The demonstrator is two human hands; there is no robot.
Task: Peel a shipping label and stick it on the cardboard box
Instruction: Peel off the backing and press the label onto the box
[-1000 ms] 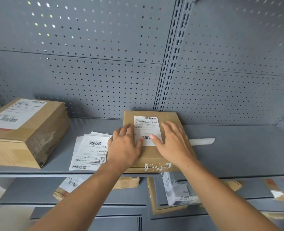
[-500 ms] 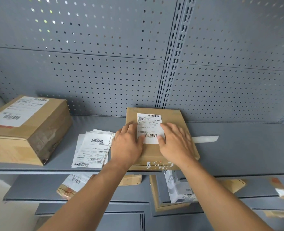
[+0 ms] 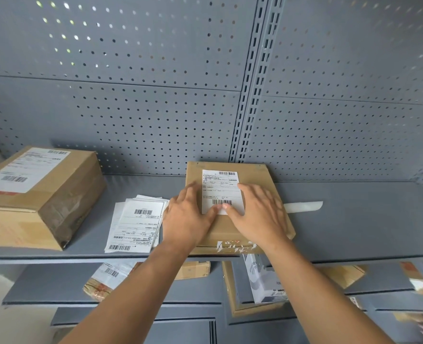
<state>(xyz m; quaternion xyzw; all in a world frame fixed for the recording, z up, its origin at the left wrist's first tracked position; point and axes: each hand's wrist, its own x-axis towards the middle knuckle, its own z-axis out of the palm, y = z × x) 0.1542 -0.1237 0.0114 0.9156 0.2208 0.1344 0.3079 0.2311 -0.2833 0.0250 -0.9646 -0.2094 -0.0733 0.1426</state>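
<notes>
A flat cardboard box lies on the grey shelf, its far edge against the pegboard. A white shipping label with barcodes lies flat on the box top. My left hand rests palm down on the box's left part, its thumb on the label's lower edge. My right hand lies flat on the right part, thumb tip touching the label's bottom next to the left thumb. Both hands have their fingers spread and hold nothing.
A stack of loose labels lies left of the box. A bigger labelled carton stands at the far left. A white backing strip lies right of the box. Lower shelves hold more parcels. A pegboard wall closes the back.
Both thumbs have slid down and inward along the label until they meet at its lower edge. The box and label stay in place; the camera shifted slightly.
</notes>
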